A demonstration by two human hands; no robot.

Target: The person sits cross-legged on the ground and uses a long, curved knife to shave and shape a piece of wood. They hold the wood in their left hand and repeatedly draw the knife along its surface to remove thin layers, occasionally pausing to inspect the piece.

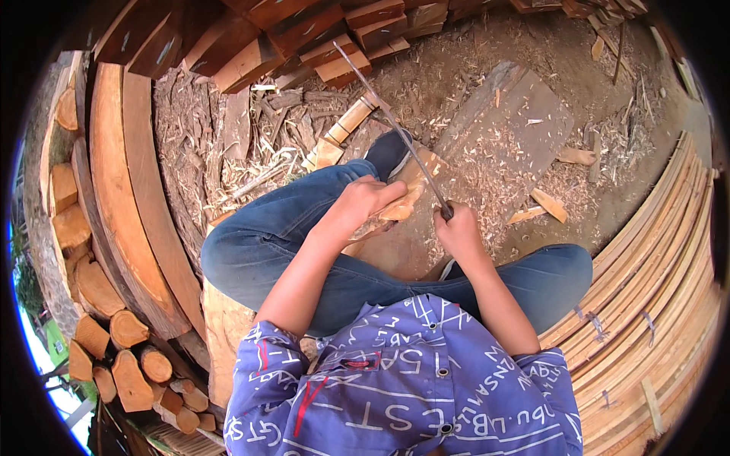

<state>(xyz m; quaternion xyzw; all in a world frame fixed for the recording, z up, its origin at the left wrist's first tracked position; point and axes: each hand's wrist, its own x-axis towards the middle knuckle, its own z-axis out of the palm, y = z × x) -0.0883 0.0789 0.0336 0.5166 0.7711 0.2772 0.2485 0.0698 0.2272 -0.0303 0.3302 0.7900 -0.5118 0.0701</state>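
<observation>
My right hand is closed round the dark handle of a machete, whose long, narrow blade slants up and to the left in front of me. In my left hand is a pale piece of wood, gripped at its near end and tilted away between my knees. The blade crosses close to the wood's right edge; I cannot tell whether they touch. Beneath the wood is a flat, brownish surface. Beyond my left hand lie pale wooden blocks in a row.
Stacked timber beams stand at the far side. Long planks and cut logs line the left, and bundled thin strips lie at the right. Shavings and wood offcuts litter the ground around a flat slab.
</observation>
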